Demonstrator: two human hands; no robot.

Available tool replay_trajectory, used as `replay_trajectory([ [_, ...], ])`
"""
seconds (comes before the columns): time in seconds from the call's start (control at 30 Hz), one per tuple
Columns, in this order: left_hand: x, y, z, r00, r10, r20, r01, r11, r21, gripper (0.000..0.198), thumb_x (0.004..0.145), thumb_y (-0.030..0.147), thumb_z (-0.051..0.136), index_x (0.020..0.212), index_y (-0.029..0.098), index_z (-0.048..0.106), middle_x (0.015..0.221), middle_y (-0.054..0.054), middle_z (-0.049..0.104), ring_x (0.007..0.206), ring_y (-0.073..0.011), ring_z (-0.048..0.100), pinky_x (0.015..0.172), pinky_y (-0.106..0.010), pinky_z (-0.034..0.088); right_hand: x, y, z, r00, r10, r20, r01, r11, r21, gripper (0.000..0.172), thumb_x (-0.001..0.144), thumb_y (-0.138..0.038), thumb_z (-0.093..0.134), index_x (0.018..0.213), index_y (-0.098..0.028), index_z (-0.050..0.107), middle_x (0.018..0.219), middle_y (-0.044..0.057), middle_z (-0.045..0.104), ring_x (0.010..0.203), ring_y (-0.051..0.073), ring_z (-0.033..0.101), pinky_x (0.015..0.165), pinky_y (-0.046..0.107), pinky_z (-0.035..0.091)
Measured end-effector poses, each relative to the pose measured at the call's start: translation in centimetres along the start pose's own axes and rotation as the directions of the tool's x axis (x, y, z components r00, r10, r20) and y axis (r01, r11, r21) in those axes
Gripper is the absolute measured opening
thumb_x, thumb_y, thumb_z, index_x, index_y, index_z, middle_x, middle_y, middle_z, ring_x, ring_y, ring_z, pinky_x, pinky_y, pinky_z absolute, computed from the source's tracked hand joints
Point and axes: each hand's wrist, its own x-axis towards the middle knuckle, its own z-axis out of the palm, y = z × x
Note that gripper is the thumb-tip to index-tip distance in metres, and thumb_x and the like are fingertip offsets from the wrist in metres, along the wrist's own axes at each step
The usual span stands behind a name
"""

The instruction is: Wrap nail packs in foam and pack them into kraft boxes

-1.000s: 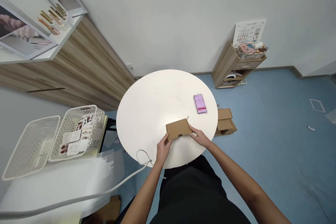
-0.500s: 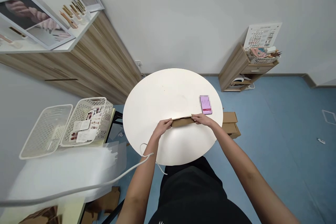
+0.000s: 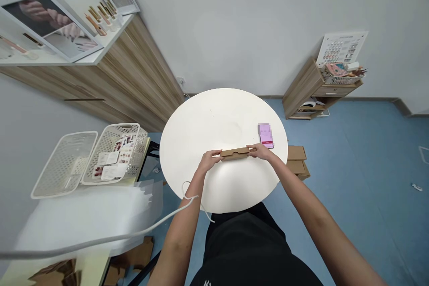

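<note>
A small, long brown cardboard box (image 3: 234, 154) is held above the round white table (image 3: 194, 120), its folded front face turned up toward me. My left hand (image 3: 210, 160) grips its left end, fingers closed on the edge. At the right end, my right hand (image 3: 258, 151) pinches the box the same way. Just beyond my right hand a phone (image 3: 266, 136) with a pinkish-purple screen lies on the table. The box's underside is hidden.
White baskets (image 3: 112, 154) holding printed cards stand on a side table at left. A white cable (image 3: 161, 220) runs across near my left forearm. Brown cardboard boxes (image 3: 296, 161) sit on the floor at right. A wooden cabinet (image 3: 301, 91) stands by the wall.
The box has tilted between my hands: a dark gap along its upper edge has closed, and its flap now lies flat with a notch showing. The camera view has shifted slightly.
</note>
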Motion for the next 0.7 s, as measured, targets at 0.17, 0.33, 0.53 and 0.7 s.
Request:
replay_trajectory([
  [0.17, -1.9, -2.0, 2.0, 0.975, 0.215, -0.052, -0.194, 0.945, 0.263, 0.052, 0.088, 0.036, 0.057, 0.139, 0.025, 0.051, 0.131, -0.006, 0.063, 0.112, -0.0246, 0.065, 0.095, -0.038, 0.053, -2.8, 0.4, 2.4, 0.997, -0.062, 0.038, 0.072, 0.92, -0.385, 0.07, 0.086, -0.032, 0.062, 0.15, -0.024, 0.036, 0.123, 0.011, 0.067, 0.104, 0.027, 0.066, 0.09, 0.04, 0.05],
  [0.33, -4.0, -4.1, 5.1, 0.915, 0.399, -0.062, -0.307, 0.787, 0.536, 0.075, 0.093, 0.045, 0.049, 0.156, 0.023, 0.013, 0.16, -0.01, 0.024, 0.136, -0.0304, 0.044, 0.094, -0.037, 0.053, -5.2, 2.1, 6.0, 0.974, -0.225, 0.036, 0.2, 0.766, -0.612, 0.097, 0.088, -0.044, 0.059, 0.156, -0.024, -0.008, 0.161, 0.017, 0.018, 0.144, 0.033, 0.03, 0.103, 0.046, 0.042],
  [0.53, -4.3, -4.9, 6.2, 0.922, 0.37, -0.112, -0.247, 0.788, 0.564, 0.07, 0.096, 0.048, 0.04, 0.155, 0.024, 0.013, 0.16, -0.013, 0.023, 0.116, -0.0294, 0.061, 0.078, -0.035, 0.057, -5.6, 3.1, 7.2, 0.945, -0.326, 0.006, 0.223, 0.633, -0.742, 0.087, 0.093, -0.038, 0.051, 0.155, -0.026, -0.008, 0.162, 0.017, 0.009, 0.145, 0.034, 0.025, 0.11, 0.053, 0.031],
  [0.7, -3.3, -3.3, 5.6, 0.941, 0.261, -0.217, -0.177, 0.923, 0.342, 0.056, 0.095, 0.049, 0.044, 0.145, 0.025, 0.033, 0.145, -0.013, 0.046, 0.111, -0.0258, 0.062, 0.088, -0.039, 0.053, -5.5, 1.3, 6.7, 0.966, -0.254, -0.046, 0.168, 0.755, -0.634, 0.067, 0.095, -0.039, 0.044, 0.154, -0.025, 0.015, 0.156, 0.015, 0.03, 0.135, 0.029, 0.043, 0.1, 0.042, 0.042],
])
